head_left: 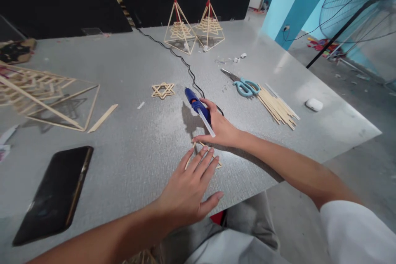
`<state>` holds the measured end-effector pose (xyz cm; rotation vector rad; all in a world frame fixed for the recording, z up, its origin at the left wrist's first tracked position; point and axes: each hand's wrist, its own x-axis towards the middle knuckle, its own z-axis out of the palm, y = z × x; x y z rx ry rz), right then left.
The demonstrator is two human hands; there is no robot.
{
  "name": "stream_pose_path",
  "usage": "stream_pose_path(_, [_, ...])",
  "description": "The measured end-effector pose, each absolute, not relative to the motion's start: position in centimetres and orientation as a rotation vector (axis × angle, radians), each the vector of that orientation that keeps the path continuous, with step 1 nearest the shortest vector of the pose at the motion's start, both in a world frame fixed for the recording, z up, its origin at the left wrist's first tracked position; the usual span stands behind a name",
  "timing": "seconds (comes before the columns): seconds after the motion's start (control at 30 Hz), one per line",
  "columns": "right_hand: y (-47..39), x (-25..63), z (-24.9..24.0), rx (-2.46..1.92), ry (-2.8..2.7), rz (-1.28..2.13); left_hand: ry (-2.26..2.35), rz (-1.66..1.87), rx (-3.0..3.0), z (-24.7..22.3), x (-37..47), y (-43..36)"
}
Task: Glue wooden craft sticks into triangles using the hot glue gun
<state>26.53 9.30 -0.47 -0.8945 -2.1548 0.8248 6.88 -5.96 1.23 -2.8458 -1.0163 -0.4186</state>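
Observation:
My right hand is wrapped around a blue glue gun, and a translucent glue stick juts from its back end towards me. The nozzle points away from me, over the table. Below it, my left hand lies palm down with fingers stretched out over a small triangle of wooden sticks. Those fingers cover much of the triangle. My right thumb reaches close to its far corner; whether it touches cannot be told. Farther off lies a six-pointed star of sticks.
Blue-handled scissors and a bundle of wooden sticks lie right, near a white case. Two stick pyramids stand at the back beside a black cord. A phone and a larger stick frame are left.

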Motion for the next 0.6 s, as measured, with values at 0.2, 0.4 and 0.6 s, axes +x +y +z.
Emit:
stream_pose_path(0.2, [9.03, 26.54, 0.02, -0.941, -2.150, 0.834, -1.026, -0.406, -2.856, 1.40, 6.81, -5.94])
stream_pose_path(0.4, [8.55, 26.72, 0.52, -0.973, -2.123, 0.880, -1.061, -0.289, -2.919, 1.79, 6.83, -6.06])
stream_pose_path(0.6, [8.50, 26.72, -0.11, -1.051, -2.088, 0.877, -1.108, -0.258, -2.953, 1.80, 6.97, -6.10])
